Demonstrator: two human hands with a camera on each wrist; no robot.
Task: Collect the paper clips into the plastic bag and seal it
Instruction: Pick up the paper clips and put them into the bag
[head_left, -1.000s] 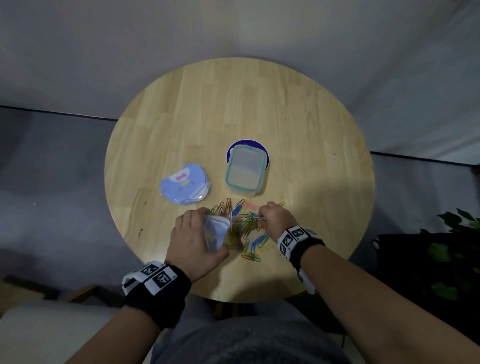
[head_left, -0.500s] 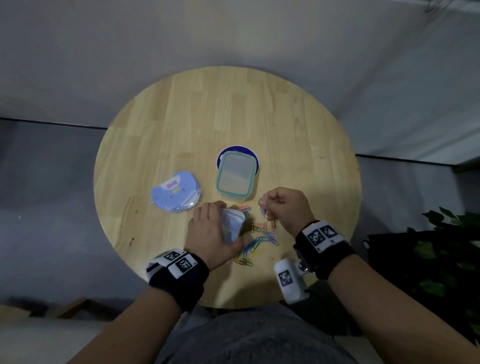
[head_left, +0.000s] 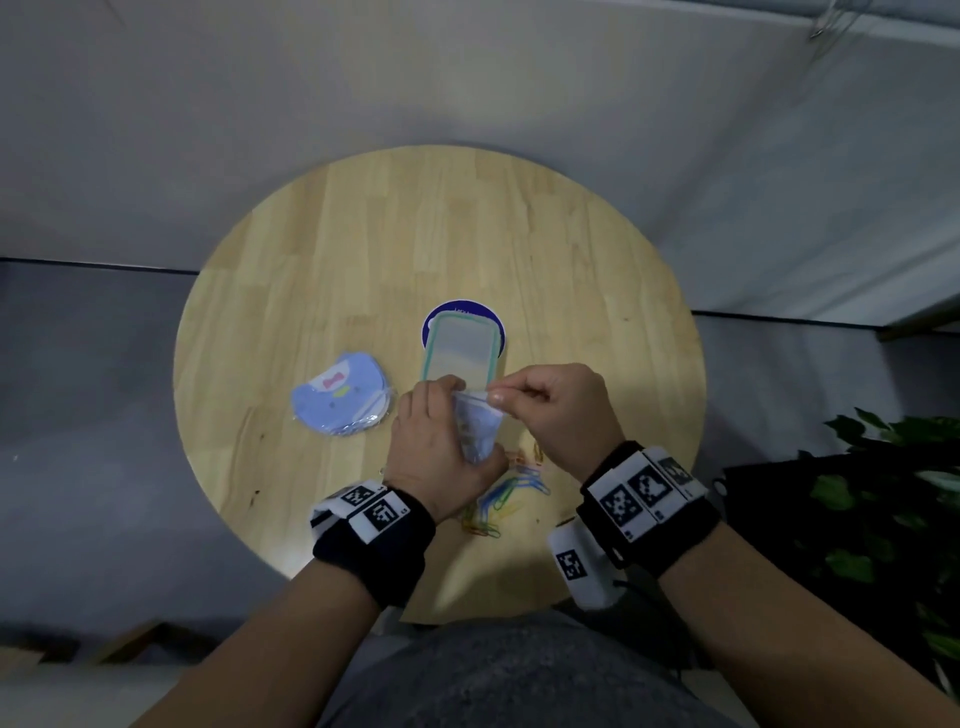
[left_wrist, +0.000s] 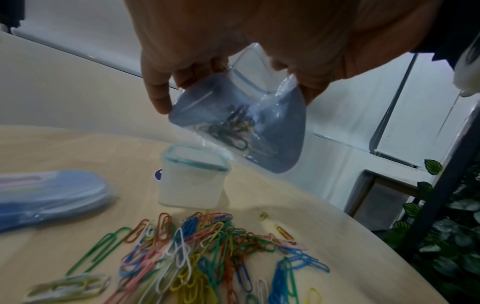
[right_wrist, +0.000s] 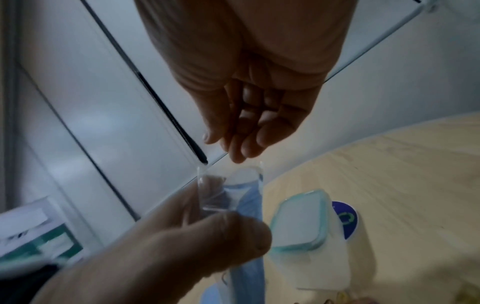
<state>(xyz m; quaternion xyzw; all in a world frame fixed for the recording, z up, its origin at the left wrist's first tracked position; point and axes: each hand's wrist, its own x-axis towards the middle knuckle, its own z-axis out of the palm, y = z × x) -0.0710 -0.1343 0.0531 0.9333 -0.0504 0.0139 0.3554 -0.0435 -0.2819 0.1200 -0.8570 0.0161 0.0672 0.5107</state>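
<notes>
Loose clips (head_left: 506, 499) lie on the table (head_left: 322, 291) at lower centre. Just above them my left hand (head_left: 436, 447) has its grip round the bag (head_left: 478, 428), held off the table; my right hand (head_left: 558, 410) hangs over its mouth, fingertips pinched together; what they hold I cannot tell. Beyond, at centre, stands the box (head_left: 460, 348).

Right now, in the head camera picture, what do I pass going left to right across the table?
Stack of blue bags → left hand → plastic bag it grips → right hand. The lidded box behind the hands overlaps them, so it is left out.
</notes>
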